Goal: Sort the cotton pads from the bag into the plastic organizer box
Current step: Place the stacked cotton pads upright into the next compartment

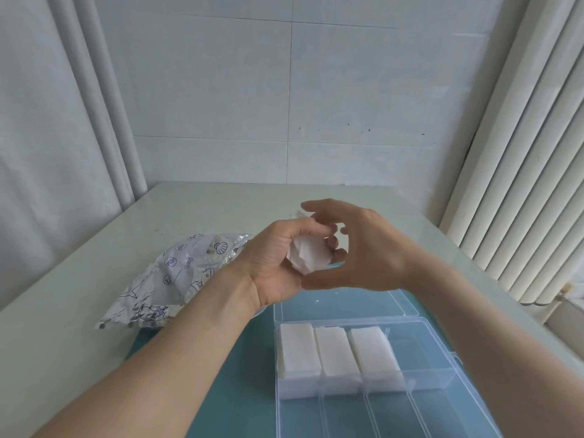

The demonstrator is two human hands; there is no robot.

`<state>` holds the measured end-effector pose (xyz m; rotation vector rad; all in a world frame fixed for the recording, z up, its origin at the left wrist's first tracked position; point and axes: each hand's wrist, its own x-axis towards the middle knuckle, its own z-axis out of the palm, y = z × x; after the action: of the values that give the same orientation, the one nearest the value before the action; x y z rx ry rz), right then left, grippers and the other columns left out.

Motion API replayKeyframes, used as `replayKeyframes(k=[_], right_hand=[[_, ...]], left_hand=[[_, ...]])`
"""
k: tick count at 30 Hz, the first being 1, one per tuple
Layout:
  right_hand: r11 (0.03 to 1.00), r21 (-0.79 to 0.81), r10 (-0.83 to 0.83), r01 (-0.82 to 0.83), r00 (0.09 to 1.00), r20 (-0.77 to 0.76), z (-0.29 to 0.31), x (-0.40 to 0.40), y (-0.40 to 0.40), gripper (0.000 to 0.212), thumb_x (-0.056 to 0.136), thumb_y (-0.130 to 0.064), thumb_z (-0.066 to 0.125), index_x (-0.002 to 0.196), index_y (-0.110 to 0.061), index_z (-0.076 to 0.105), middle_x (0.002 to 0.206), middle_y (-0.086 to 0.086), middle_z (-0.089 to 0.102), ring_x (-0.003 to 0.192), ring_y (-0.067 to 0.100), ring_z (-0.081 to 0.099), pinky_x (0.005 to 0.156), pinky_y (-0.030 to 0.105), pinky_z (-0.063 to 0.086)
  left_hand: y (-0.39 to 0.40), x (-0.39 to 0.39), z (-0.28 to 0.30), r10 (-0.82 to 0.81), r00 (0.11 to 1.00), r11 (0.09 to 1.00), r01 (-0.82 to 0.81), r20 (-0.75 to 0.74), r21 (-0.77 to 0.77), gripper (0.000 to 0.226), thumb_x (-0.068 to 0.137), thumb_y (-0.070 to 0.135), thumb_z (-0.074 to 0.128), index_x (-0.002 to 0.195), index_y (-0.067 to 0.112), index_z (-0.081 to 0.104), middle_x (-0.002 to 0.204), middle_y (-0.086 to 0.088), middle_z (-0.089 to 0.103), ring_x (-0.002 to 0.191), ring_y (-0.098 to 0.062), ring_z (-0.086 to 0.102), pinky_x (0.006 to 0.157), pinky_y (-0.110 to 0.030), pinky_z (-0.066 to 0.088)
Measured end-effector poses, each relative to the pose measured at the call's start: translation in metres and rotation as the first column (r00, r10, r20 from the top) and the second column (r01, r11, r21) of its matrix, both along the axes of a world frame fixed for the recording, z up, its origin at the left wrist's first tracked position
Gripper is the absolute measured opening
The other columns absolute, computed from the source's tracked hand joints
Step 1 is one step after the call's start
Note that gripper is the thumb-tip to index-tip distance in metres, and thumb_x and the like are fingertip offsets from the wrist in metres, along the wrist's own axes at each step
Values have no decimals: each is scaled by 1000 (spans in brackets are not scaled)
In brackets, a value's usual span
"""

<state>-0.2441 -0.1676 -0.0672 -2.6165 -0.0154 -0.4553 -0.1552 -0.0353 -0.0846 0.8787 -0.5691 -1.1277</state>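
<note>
My left hand (271,257) is raised above the table, palm turned inward, its fingers curled round a small bunch of thin white cotton pads (308,254), soft and slightly crumpled, with squared corners poking out past my knuckles. My right hand (357,248) is cupped just beside it, fingers relaxed and bent; its fingertips reach the edge of the bunch, though I cannot tell whether they pinch it or only touch it.

Below my hands lies the clear plastic organizer box (423,403), rectangular, with thin see-through walls and dividers forming long narrow compartments. Three neat stacks of flat, rectangular cotton pads (335,349) fill the far ends of the three left-hand compartments, side by side, smooth and matte white. The near parts of those compartments, and the compartment on the right, show only the teal mat (240,374) through the plastic. The box's transparent lid (373,303) lies open behind it, flat on the surface.

To the left, on the pale green table (79,311), rests the bag (177,276): crinkly, shiny film printed with dark blue line drawings of shells and sea creatures, crumpled and lying on its side, partly hidden behind my left forearm.
</note>
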Motion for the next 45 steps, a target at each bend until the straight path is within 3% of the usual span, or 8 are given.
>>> replayKeyframes(k=[9,13,19,25,31,36,41,45], right_hand=[[992,120,30,-30,1000,7,2,1,3,95,59,-40,94,142,-32,50,129,-20,59,119,-9,53,98,13,46],[992,129,20,-13,999,-51,2,0,2,104,60,-38,94,148,-29,40,116,-26,58,105,-5,60,80,6,47],[984,177,19,-15,1000,-22,-2,3,4,60,60,-26,94,113,-33,66,101,-24,70,92,-2,67,87,22,54],[993,117,26,-18,997,-69,-6,5,-3,103,55,-32,98,144,-34,47,126,-21,59,109,-9,58,81,2,45],[989,147,27,-32,999,33,-6,7,-1,92,54,-36,98,137,-33,57,121,-23,66,114,-5,60,102,27,50],[985,162,66,-68,998,17,-3,3,1,116,48,-30,101,147,-36,42,133,-23,56,120,-8,54,99,25,50],[988,97,104,-116,988,116,-5,2,6,100,61,-17,90,147,-35,42,131,-16,60,115,0,61,86,21,56],[1000,22,2,-4,994,108,-5,2,1,97,64,-30,90,148,-34,40,109,-16,62,94,6,62,81,6,47]], left_hand=[[0,-3,-7,-82,996,992,77,41,103,16,82,9,65,98,10,62,89,-9,57,84,-23,55,79,-41,56],[-2,0,-7,-28,997,999,25,76,35,16,84,12,66,98,19,68,91,0,58,84,-15,51,74,-31,54],[2,4,-2,-87,988,993,96,-131,68,29,85,27,64,111,15,66,95,-8,53,84,-20,49,78,-43,52],[3,-2,-1,18,1000,994,-19,15,110,7,78,17,69,83,18,75,79,0,58,73,-15,61,73,-35,55],[3,3,-11,-43,992,992,28,117,126,13,76,7,71,86,16,69,77,0,62,72,-14,63,74,-31,55],[2,1,-2,67,995,995,-72,80,64,13,78,13,69,71,19,77,76,-1,62,73,-13,57,67,-24,52],[6,-3,-3,-96,980,987,71,175,144,8,94,17,60,92,18,68,86,-4,64,87,-24,61,91,-47,47],[3,-1,-5,-76,983,991,57,167,117,8,91,15,64,99,17,65,87,-6,64,85,-22,59,87,-39,48]])
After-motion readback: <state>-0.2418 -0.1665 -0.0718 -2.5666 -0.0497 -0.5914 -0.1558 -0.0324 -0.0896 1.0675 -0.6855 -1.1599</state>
